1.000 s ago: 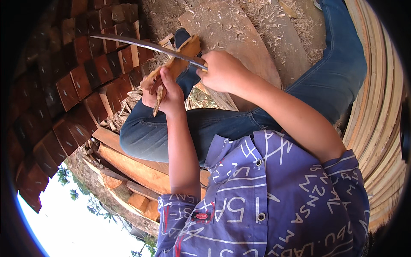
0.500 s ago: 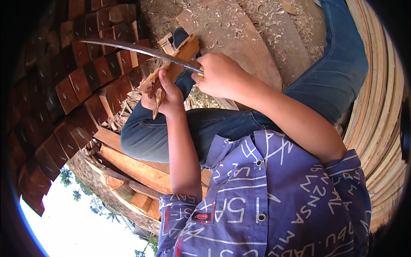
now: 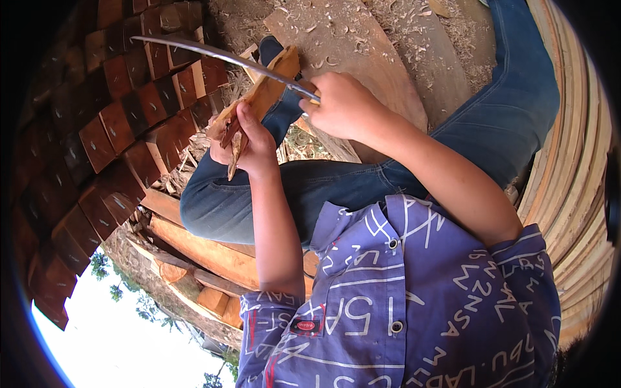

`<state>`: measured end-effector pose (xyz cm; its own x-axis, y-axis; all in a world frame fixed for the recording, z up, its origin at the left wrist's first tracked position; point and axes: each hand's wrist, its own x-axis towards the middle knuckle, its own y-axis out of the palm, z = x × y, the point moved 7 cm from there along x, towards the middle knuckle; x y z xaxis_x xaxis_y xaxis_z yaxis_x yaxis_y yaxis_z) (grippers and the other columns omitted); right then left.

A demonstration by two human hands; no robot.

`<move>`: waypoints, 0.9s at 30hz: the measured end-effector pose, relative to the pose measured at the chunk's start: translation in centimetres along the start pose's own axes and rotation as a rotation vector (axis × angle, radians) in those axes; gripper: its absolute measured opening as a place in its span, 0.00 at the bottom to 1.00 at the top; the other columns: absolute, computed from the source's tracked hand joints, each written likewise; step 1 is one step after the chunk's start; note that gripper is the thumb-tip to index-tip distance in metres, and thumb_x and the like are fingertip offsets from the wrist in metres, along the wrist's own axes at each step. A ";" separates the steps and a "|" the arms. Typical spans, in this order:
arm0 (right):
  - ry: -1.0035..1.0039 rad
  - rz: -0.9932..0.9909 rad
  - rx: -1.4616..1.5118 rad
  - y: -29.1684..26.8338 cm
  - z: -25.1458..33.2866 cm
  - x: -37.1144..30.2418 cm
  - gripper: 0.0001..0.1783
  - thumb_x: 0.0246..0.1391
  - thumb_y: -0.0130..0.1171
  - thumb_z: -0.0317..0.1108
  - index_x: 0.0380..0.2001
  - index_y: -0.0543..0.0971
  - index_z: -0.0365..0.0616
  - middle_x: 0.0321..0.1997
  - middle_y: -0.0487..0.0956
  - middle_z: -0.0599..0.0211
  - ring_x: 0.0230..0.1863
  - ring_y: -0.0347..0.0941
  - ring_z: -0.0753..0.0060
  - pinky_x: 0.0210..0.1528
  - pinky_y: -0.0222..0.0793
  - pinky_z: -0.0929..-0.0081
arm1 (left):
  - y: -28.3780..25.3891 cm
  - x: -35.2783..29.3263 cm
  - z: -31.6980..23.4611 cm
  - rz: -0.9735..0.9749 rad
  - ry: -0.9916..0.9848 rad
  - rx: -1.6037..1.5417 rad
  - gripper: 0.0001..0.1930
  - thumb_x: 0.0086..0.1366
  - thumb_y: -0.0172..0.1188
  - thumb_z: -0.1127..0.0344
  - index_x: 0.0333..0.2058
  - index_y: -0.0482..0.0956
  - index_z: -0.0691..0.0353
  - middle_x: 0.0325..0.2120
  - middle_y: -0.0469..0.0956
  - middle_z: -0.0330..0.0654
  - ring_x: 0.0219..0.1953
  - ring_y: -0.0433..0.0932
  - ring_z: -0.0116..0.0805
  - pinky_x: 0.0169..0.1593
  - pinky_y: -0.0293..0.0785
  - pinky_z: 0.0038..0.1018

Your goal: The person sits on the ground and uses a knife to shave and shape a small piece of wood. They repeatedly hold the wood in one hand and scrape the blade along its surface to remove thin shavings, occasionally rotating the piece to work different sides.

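My left hand (image 3: 253,147) is closed around the near end of a rough, yellowish piece of wood (image 3: 282,64), its thumb pressed on top. Splintered brown strips hang from the wood beside that thumb. In my right hand (image 3: 344,105) I grip the handle of a long knife (image 3: 206,50) with a narrow, slightly curved blade. The blade lies across the wood a little beyond my left thumb, its tip pointing far left. Most of the knife's handle is hidden by my fingers.
Overlapping reddish-brown wooden shingles (image 3: 116,129) cover the left side. Long stacked wooden strips (image 3: 572,161) curve along the right. Wide boards (image 3: 352,58) with scattered shavings lie ahead of my bent legs (image 3: 511,110). Split timber (image 3: 200,249) sits at lower left.
My right hand and the knife have shifted away from me and slightly right. The blade tip is higher in the view. The wood has moved only slightly in my left hand.
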<state>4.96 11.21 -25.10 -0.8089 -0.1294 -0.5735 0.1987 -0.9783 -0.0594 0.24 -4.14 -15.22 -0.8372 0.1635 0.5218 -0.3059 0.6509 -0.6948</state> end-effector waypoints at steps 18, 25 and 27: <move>-0.055 -0.012 -0.033 0.9 1.1 0.1 0.12 0.53 0.61 0.36 0.32 0.82 0.35 0.27 0.80 0.44 0.35 0.80 0.42 0.41 0.74 0.52 | -0.5 -0.2 0.6 -0.038 -0.103 -0.022 0.11 0.63 0.66 0.65 0.26 0.80 0.68 0.21 0.82 0.44 0.22 0.81 0.34 0.29 0.74 0.26; -0.024 0.038 -0.046 0.5 1.1 0.4 0.13 0.53 0.61 0.36 0.33 0.81 0.34 0.29 0.81 0.43 0.37 0.80 0.42 0.43 0.74 0.52 | -0.4 0.0 0.6 -0.077 -0.105 -0.070 0.12 0.63 0.66 0.65 0.28 0.81 0.69 0.21 0.82 0.44 0.22 0.82 0.35 0.27 0.73 0.26; -0.084 -0.014 -0.045 0.7 1.8 0.0 0.12 0.52 0.62 0.36 0.29 0.81 0.35 0.29 0.80 0.44 0.37 0.80 0.43 0.43 0.73 0.52 | -0.4 -0.2 0.7 -0.079 -0.116 -0.094 0.12 0.63 0.66 0.65 0.27 0.81 0.69 0.21 0.82 0.45 0.23 0.82 0.35 0.28 0.74 0.26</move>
<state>4.09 10.18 -23.66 -0.8548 -0.1311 -0.5021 0.2105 -0.9720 -0.1046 0.22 -4.93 -15.39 -0.8605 0.0256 0.5088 -0.3339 0.7260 -0.6013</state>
